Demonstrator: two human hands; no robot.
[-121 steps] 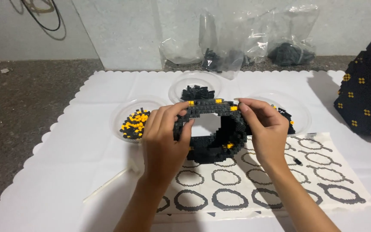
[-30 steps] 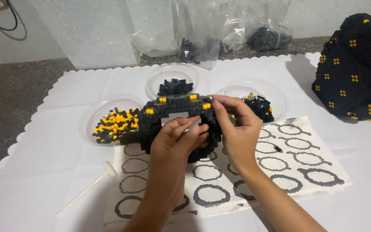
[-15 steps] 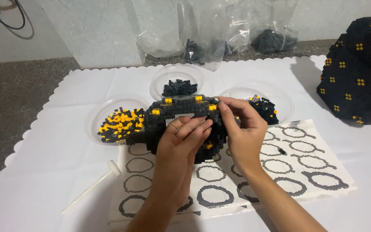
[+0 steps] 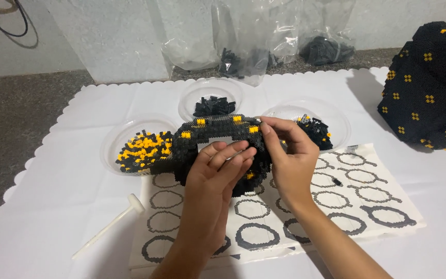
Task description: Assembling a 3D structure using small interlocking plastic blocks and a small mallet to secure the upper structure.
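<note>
A ring-shaped model [image 4: 202,133] of small black bricks with yellow spots stands on edge over an instruction sheet [image 4: 347,206] printed with ring outlines. My left hand [image 4: 218,178] holds the model from the front, fingers laid across its opening. At the ring's upper right rim, my right hand [image 4: 287,152] pinches with thumb and forefinger; whether a brick sits between the fingertips is hidden.
Three clear plastic dishes hold bricks: black and yellow [image 4: 139,150] at left, black [image 4: 212,101] behind, black [image 4: 318,126] at right. A large black-and-yellow built dome [image 4: 432,88] sits far right. A small white mallet [image 4: 110,225] lies front left. Plastic bags [image 4: 243,41] line the back.
The view has shifted, and the model now sits a little lower and more central. My right fingers have moved along the top rim; my left hand stays across the opening.
</note>
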